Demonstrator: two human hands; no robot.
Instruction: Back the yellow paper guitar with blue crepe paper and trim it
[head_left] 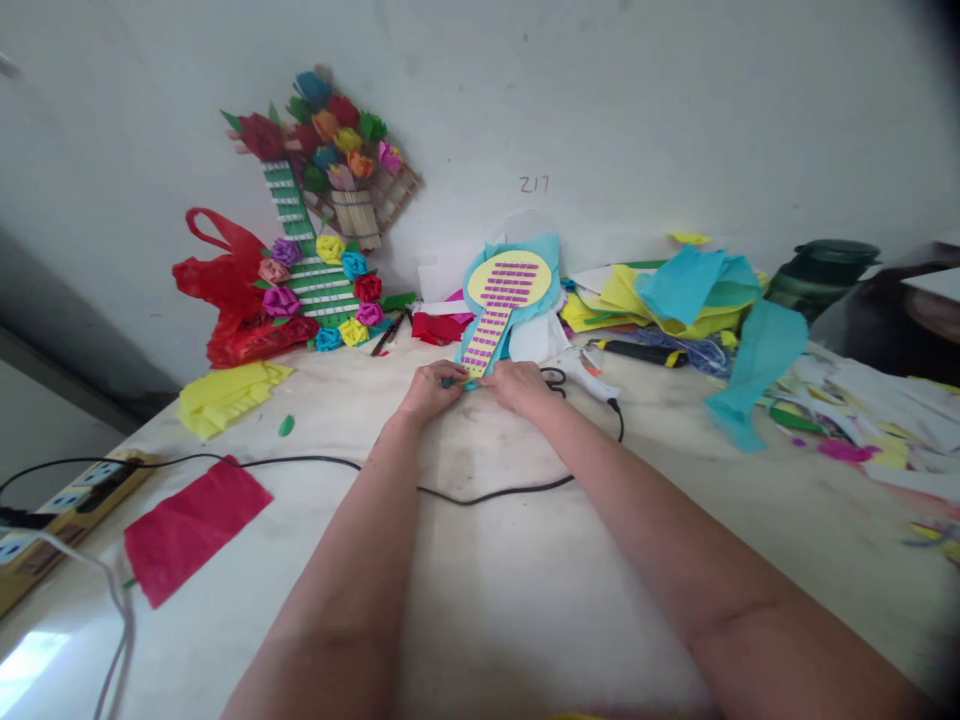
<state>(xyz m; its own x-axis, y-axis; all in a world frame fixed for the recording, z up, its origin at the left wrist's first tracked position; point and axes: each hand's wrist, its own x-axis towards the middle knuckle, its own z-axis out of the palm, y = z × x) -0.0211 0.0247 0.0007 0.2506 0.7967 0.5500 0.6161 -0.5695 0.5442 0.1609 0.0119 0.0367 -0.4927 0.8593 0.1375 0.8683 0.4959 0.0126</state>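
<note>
A paddle-shaped paper craft (504, 285), yellow with rows of purple strips and a blue crepe paper edge, leans with its round end up against papers near the wall. Both hands are at its narrow lower end. My left hand (433, 390) has its fingers closed on the blue paper edge at the left. From the right side, my right hand (516, 385) pinches the same lower edge. The fingertips partly hide the bottom of the craft. Just right of my right hand are black scissor handles (553, 380) and a white glue gun (592, 382) with a black cord.
Flower crafts (319, 270) and a red plastic bag (232, 290) stand at the back left. Yellow crepe paper (229, 395), a red sheet (196, 530) and a power strip (75, 510) lie left. The cord (495, 495) crosses under my arms. Paper scraps (862, 400) cover the right.
</note>
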